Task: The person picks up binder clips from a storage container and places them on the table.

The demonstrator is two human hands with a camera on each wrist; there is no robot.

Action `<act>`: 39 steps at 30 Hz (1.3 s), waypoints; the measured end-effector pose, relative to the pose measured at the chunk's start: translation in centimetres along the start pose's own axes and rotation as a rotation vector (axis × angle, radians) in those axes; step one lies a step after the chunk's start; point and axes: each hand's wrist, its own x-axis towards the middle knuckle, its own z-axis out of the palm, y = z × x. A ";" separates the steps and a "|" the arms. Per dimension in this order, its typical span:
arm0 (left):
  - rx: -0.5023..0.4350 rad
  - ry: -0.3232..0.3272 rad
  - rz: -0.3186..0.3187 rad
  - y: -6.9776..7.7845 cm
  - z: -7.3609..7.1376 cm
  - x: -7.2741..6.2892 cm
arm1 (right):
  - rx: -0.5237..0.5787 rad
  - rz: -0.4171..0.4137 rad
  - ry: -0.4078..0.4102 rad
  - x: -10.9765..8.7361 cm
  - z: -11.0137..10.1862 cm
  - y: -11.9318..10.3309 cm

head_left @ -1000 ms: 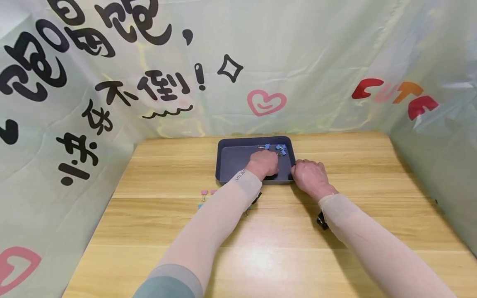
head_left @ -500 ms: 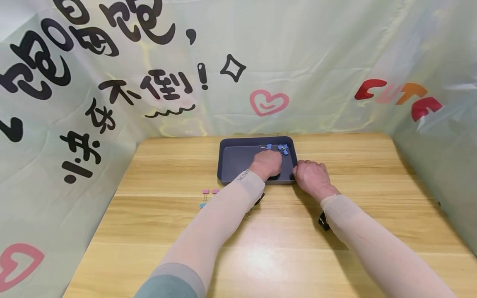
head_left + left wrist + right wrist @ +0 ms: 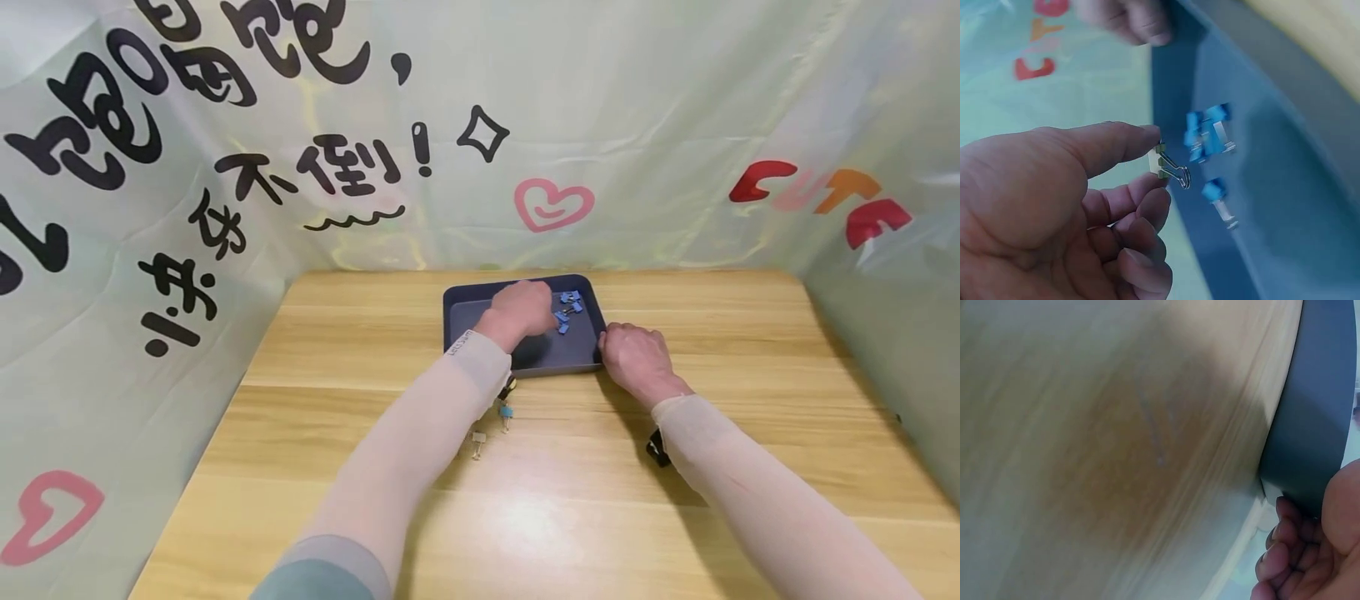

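In the left wrist view, the thumb and index finger of my left hand (image 3: 1054,187) pinch a small whitish binder clip (image 3: 1156,161) with silver wire handles. The head view has this left hand (image 3: 517,307) over the dark blue-grey tray (image 3: 573,354), hiding part of its floor and the clip. Several blue binder clips (image 3: 563,327) lie inside the tray, to the right of the hand. My right hand (image 3: 636,360) holds the tray at its near right corner; the right wrist view shows its curled fingers (image 3: 1272,559) against the tray wall (image 3: 1310,406).
On the wooden table (image 3: 675,533), in front of the tray, lie a light-blue binder clip (image 3: 506,412) and a white one (image 3: 478,437). My left forearm (image 3: 408,454) covers the table beside them. A printed curtain (image 3: 645,133) closes off the back and sides.
My left hand has moved left and back over the tray, uncovering blue clips near the middle. The light-blue and white clips on the table now show beside the forearm. The right hand keeps its hold.
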 end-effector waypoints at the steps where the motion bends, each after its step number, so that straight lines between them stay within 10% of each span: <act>1: -0.013 0.002 -0.002 -0.2 -0.4 -0.4 | 0.001 0.004 -0.004 -0.1 0.0 0.0; 25: -0.225 0.077 -0.119 -6.5 -1.9 -10.4 | 0.073 0.088 -0.030 -1.1 0.3 0.0; 32: -0.319 -0.020 -0.154 -5.7 0.8 -14.8 | 0.072 0.070 -0.009 -0.6 0.0 0.1; 39: -0.218 -0.064 -0.134 -4.5 4.7 -16.2 | 0.066 0.059 -0.029 0.0 -0.1 -0.2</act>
